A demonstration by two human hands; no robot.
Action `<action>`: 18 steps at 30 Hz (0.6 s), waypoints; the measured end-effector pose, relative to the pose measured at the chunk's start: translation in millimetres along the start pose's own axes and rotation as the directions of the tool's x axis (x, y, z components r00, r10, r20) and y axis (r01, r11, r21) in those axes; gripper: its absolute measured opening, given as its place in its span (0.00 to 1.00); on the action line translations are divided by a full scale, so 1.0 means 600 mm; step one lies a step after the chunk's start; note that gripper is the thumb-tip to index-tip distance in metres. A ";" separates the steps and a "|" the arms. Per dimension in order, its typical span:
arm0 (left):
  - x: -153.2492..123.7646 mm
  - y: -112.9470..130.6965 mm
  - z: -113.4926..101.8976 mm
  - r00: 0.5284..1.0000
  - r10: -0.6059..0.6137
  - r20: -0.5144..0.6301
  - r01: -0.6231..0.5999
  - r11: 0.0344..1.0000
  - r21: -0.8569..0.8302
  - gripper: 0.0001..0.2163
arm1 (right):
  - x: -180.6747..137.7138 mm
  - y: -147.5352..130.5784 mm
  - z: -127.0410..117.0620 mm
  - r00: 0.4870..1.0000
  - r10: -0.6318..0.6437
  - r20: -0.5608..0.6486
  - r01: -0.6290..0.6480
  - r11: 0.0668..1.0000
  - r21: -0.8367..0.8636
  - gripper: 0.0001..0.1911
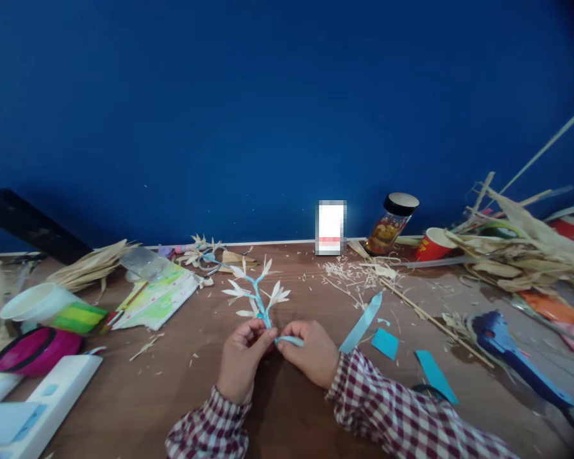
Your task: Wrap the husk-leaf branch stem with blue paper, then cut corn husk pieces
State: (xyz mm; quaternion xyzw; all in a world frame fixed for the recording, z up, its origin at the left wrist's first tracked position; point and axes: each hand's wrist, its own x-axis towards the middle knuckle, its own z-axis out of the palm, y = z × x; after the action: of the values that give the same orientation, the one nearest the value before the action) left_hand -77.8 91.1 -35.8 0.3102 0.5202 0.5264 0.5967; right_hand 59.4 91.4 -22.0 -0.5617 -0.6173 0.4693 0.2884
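Your left hand (243,357) pinches the base of the pale husk-leaved sprig with a blue-wrapped stem (259,294), which rises just beyond your fingers; your right hand (310,350) grips the light-blue paper strip (363,322), trailing rightward over the brown table (172,382).

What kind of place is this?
Probably a craft workbench, at home or in a small workshop; I can't tell which. Cues: dried husks piled on the wooden table, a blue glue gun, and the left hand pinching a husk-flower sprig while the right hand holds a blue strip against it.
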 end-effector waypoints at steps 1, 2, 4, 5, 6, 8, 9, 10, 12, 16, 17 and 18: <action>-0.001 0.001 0.001 1.000 -0.008 -0.001 0.008 1.000 -0.013 0.11 | 0.001 0.000 0.000 1.000 0.009 0.008 -0.009 0.999 0.050 0.07; -0.003 0.001 0.003 1.000 -0.013 0.001 0.013 0.999 -0.037 0.11 | 0.003 0.001 0.001 1.000 0.019 0.019 -0.020 0.995 0.102 0.07; -0.006 0.002 0.006 1.000 -0.015 0.016 0.016 0.993 -0.121 0.12 | 0.007 0.003 0.001 0.999 0.032 0.035 -0.038 0.980 0.195 0.07; -0.007 0.003 0.008 0.999 -0.016 0.031 0.021 0.984 -0.174 0.12 | 0.010 0.003 0.001 0.998 0.036 0.043 -0.045 0.971 0.235 0.07; -0.008 0.004 0.010 0.998 -0.022 0.050 0.033 0.973 -0.227 0.11 | 0.012 0.003 0.001 0.998 0.038 0.052 -0.051 0.961 0.272 0.07; -0.010 0.005 0.012 0.994 -0.057 0.095 0.085 0.945 -0.316 0.12 | 0.015 0.001 0.002 0.996 0.041 0.076 -0.065 0.936 0.347 0.07; -0.010 0.006 0.012 0.989 -0.085 0.119 0.122 0.929 -0.349 0.12 | 0.015 0.000 0.002 0.995 0.043 0.094 -0.076 0.918 0.388 0.07; -0.010 0.006 0.012 0.984 -0.114 0.139 0.158 0.914 -0.374 0.12 | 0.015 -0.001 0.003 0.992 0.046 0.115 -0.091 0.899 0.429 0.07; -0.008 0.005 0.010 0.974 -0.153 0.164 0.209 0.886 -0.413 0.12 | 0.014 -0.003 0.006 0.987 0.056 0.151 -0.124 0.861 0.493 0.07; -0.005 0.004 0.005 0.970 -0.170 0.176 0.231 0.871 -0.433 0.12 | 0.012 -0.004 0.009 0.981 0.091 0.172 -0.166 0.852 0.497 0.08; -0.005 0.004 0.005 0.971 -0.168 0.172 0.228 0.874 -0.429 0.12 | 0.012 -0.004 0.008 0.982 0.095 0.165 -0.164 0.862 0.479 0.08; -0.005 0.005 0.005 0.972 -0.166 0.166 0.223 0.878 -0.423 0.11 | 0.012 -0.004 0.008 0.984 0.096 0.153 -0.157 0.875 0.458 0.08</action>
State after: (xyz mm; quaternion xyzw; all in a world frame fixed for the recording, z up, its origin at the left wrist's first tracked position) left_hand -75.7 89.7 -31.8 0.1463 0.3785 0.5468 0.7324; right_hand 52.8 97.1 -23.1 -0.4839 -0.4645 0.6567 0.3448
